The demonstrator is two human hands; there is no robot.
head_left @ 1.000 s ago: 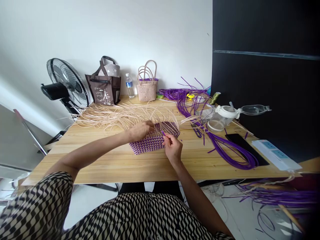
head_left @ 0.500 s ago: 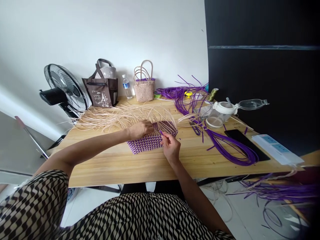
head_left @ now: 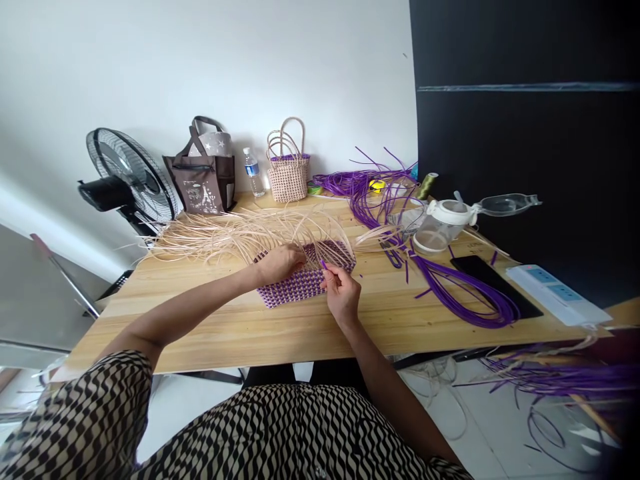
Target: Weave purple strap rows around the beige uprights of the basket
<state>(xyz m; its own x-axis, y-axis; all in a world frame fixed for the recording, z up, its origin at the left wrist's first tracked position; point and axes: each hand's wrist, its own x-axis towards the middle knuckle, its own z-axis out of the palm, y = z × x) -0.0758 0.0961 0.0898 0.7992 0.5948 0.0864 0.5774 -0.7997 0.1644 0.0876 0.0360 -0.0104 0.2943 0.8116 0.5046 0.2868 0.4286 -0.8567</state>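
Observation:
A half-woven basket [head_left: 293, 288] in purple and beige lies on the wooden table in front of me. Long beige strands [head_left: 220, 235] fan out from its far edge to the left. My left hand [head_left: 283, 263] is closed at the basket's near rim, fingers curled inward; what they pinch is too small to make out. At the right part of the rim, my right hand [head_left: 342, 293] pinches the end of a purple strip [head_left: 323, 265] between thumb and forefinger.
Behind stand a brown bag [head_left: 203, 183], a water bottle [head_left: 253, 173] and a finished small basket [head_left: 289, 179]. To the right are a coil of purple strips [head_left: 465, 300], a clear jar [head_left: 437, 230], a black phone [head_left: 495, 287] and a power strip [head_left: 557, 293]. A fan [head_left: 127, 173] stands left.
My left hand has shifted slightly on the rim and my left elbow has moved a little to the right. The right hand keeps its pinch on the purple strip.

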